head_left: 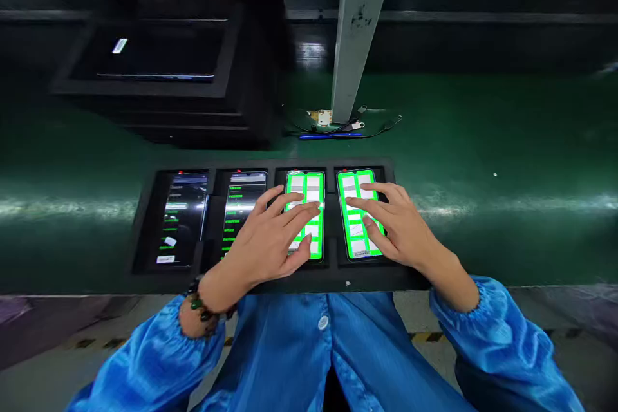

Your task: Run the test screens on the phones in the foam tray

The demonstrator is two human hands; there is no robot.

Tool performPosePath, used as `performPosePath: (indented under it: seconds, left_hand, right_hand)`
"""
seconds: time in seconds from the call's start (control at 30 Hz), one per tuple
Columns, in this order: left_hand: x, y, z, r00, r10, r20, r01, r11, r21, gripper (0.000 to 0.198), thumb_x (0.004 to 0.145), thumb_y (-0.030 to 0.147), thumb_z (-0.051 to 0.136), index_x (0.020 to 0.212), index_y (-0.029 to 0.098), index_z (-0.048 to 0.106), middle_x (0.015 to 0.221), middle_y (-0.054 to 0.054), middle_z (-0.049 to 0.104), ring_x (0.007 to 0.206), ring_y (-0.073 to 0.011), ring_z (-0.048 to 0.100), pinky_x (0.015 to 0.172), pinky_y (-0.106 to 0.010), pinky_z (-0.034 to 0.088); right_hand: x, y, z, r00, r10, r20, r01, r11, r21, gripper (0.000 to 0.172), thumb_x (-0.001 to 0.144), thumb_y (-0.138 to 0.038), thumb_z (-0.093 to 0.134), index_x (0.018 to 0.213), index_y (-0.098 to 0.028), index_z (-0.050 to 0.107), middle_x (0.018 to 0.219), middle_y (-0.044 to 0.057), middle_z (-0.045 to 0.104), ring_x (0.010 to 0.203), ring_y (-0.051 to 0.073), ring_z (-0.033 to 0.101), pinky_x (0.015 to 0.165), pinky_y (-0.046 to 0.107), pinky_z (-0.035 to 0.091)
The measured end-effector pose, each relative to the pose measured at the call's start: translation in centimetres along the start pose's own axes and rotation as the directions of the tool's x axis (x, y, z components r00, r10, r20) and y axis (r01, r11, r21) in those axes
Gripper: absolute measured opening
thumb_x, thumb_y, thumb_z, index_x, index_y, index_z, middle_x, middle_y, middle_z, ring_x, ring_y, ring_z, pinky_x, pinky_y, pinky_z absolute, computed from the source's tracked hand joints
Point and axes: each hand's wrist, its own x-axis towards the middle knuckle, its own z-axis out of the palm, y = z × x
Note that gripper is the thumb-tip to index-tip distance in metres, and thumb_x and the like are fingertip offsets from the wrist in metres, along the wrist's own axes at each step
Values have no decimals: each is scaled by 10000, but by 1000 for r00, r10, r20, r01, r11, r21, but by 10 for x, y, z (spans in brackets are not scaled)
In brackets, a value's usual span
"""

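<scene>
Four slots would be too exact to stress; a black tray [331, 225] holds several smartphones in a row at the table's front edge. Over the third smartphone [316, 248], lit with white boxes in a green grid, my left hand [270, 235] spreads its fingers, the tips at the screen. My right hand [398, 225] lies likewise over the rightmost smartphone [358, 248], which shows the same grid, fingers apart. Further left, a smartphone [236, 212] with green text on a dark screen is partly covered by my left hand. At the far left another dark-screened smartphone [186, 219] carries small white labels.
A stack of black trays [232, 90] stands at the back left, with a dark device [159, 51] in the top one. A grey post [360, 32] rises behind the row. At its foot lie a blue pen [331, 136] and cables [381, 129] on the green table [483, 141].
</scene>
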Motion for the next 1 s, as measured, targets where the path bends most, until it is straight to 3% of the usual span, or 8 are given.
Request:
performPosePath:
  seconds: [0.27, 0.43, 0.63, 0.87, 1.0]
  left_hand:
    - [-33, -20, -17, 989, -145, -33, 147, 988, 47, 418, 1037, 273, 562, 1446, 254, 647, 1369, -25, 826, 1348, -342, 677, 1284, -575, 300]
    - [-11, -11, -10, 996, -79, -44, 80, 997, 24, 399, 1042, 276, 556, 1418, 223, 680, 1355, -33, 831, 1352, -338, 676, 1296, -571, 323]
    - [21, -6, 0, 1000, 2, 2, -2, 1000, 15, 423, 1076, 299, 509, 1450, 202, 681, 1410, -56, 807, 1393, -351, 657, 1323, -585, 324]
    - [0, -23, -11, 979, -189, -74, 195, 977, 84, 390, 1045, 255, 552, 1407, 234, 697, 1343, -56, 830, 1354, -359, 681, 1307, -626, 338]
    - [-2, -24, -12, 976, -206, -71, 212, 973, 92, 369, 1043, 258, 558, 1379, 222, 709, 1306, -63, 840, 1339, -360, 688, 1310, -633, 341]
  right_hand:
    - [-29, 21, -24, 987, 155, -53, -158, 986, -57, 402, 1128, -214, 513, 1491, -298, 664, 1390, 81, 793, 1448, 357, 619, 1144, 592, 470]
    - [-11, 19, -15, 985, 164, -54, -166, 985, -45, 404, 1129, -253, 501, 1490, -265, 682, 1384, 116, 798, 1455, 386, 612, 1136, 620, 491]
    - [22, 9, 2, 998, 62, -3, -62, 998, 7, 420, 1142, -282, 477, 1509, -233, 676, 1318, 134, 808, 1445, 378, 617, 1125, 613, 517]
    - [7, 16, -12, 990, 135, -48, -136, 990, -28, 380, 1142, -255, 482, 1462, -249, 688, 1397, 116, 794, 1431, 362, 628, 1155, 604, 483]
    - [-5, 23, -21, 979, 194, -68, -198, 979, -51, 373, 1133, -233, 495, 1449, -276, 686, 1442, 80, 787, 1451, 360, 612, 1159, 596, 473]
